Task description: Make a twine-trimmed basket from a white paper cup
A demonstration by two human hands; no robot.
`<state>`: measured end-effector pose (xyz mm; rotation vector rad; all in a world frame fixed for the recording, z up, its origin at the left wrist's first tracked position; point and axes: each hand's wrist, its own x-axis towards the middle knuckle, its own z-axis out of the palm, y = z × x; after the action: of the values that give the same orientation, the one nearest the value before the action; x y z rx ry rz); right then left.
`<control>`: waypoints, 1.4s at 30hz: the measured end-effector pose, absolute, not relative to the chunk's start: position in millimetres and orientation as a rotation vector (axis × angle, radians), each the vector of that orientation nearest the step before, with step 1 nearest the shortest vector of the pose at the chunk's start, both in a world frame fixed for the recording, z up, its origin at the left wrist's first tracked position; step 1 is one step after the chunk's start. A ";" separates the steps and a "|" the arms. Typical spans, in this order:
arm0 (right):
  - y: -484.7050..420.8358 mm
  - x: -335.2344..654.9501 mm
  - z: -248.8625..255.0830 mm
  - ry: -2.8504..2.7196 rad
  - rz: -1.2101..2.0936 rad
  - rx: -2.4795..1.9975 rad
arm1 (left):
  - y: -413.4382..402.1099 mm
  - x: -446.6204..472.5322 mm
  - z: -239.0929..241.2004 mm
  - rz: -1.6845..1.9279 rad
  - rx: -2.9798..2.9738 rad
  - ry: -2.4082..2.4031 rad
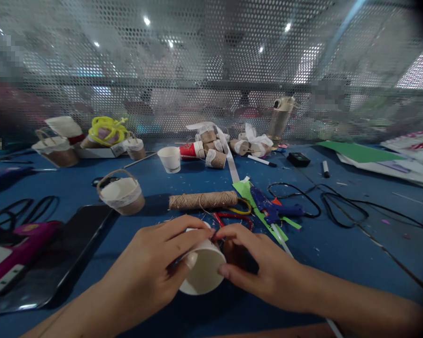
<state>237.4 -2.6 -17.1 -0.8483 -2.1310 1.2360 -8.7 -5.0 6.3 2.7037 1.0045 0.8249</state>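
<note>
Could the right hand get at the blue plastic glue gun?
Likely yes: the blue plastic glue gun lies uncovered just beyond the right hand, with the way looking open, though that hand is at the white paper cup.

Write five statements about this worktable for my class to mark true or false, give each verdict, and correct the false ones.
1. The left hand holds a white cup. True.
2. The right hand grips the phone. False: its fingertips are at the cup's rim, and the phone lies to the left of the left hand.
3. The roll of twine stands upright. False: it lies on its side.
4. A blue glue gun lies to the right of the twine. True.
5. The green sheet is at the far left. False: it is on the right side.
</note>
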 end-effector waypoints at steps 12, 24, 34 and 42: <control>3.1 241.0 -12.8 -1.747 1.462 -0.914 | -8.8 -11.1 12.0 0.476 2.625 0.984; 17.6 252.4 -10.2 -2.150 0.764 -0.964 | -6.8 -12.2 14.3 0.507 2.419 1.086; 34.4 253.2 -24.6 -2.583 0.203 -1.234 | 0.0 -8.6 12.3 0.497 2.330 1.058; 39.8 253.3 -18.0 -2.601 0.086 -1.242 | 3.9 -4.8 14.1 0.539 2.217 1.163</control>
<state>253.3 39.8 -18.0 -1.2416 -2.6007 0.0859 -4.8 3.9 14.1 2.2166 1.1633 0.5386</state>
